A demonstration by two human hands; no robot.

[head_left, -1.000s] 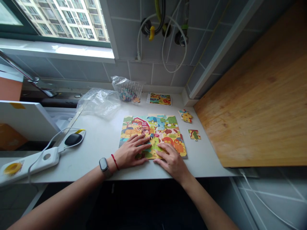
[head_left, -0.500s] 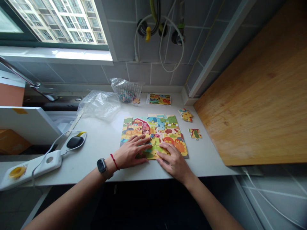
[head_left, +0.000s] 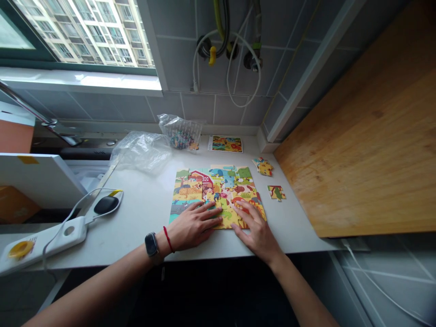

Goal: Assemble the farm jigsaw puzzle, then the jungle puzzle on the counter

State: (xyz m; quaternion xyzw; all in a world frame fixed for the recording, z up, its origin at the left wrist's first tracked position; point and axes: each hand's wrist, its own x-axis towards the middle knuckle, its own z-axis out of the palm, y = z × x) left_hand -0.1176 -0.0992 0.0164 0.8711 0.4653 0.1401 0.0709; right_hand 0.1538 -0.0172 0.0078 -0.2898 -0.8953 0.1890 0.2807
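Note:
A colourful jigsaw puzzle (head_left: 218,181) of farm and wild animals lies on the white counter (head_left: 143,204). My left hand (head_left: 195,224) rests flat over its lower middle, fingers stretched to the right. Over the lower right part is my right hand (head_left: 254,227), its fingers spread and touching or just above the pieces. Neither hand grasps anything. Right of the puzzle lies a loose puzzle piece (head_left: 276,192), and behind that a small cluster of puzzle pieces (head_left: 263,166). At the back a reference picture card (head_left: 225,143) shows a similar scene.
A crumpled clear plastic bag (head_left: 141,152) and a bag with small dark bits (head_left: 180,136) lie at the back left. A white power strip (head_left: 68,229) with a black charger (head_left: 106,205) is on the left. A wooden panel (head_left: 368,136) bounds the right side.
My left hand has slid slightly right, uncovering the puzzle's lower left corner. My right hand has shifted a little right, with its fingers more spread. The view has tilted slightly.

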